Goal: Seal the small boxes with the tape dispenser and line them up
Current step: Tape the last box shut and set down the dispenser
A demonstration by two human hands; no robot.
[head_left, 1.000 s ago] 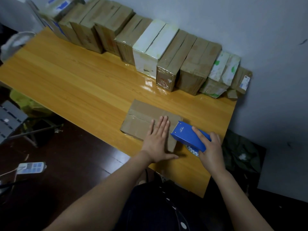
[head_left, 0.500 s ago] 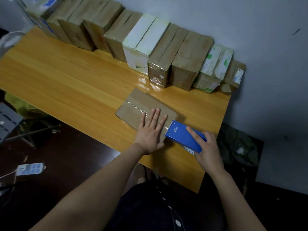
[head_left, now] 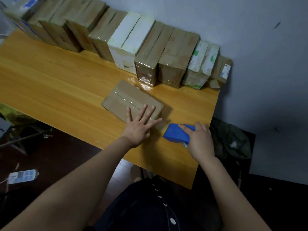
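The single blue plastic tape dispenser point(head_left: 176, 133) is gripped by the right hand point(head_left: 200, 140) at the near right of the yellow wooden table point(head_left: 58, 84). Just left of it, the left hand point(head_left: 138, 129) presses spread fingers on one flat brown cardboard box point(head_left: 128, 99). Beyond, roughly ten taped boxes point(head_left: 173, 64) stand in one row along the wall.

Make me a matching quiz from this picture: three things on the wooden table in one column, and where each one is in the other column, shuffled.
Column one:
1. blue plastic tape dispenser
2. flat brown cardboard box
3. white cardboard box

Column two:
A. standing in the row along the grey wall
B. lying flat, pressed by the left hand
C. gripped by the right hand

Pairs: 1-C, 2-B, 3-A.
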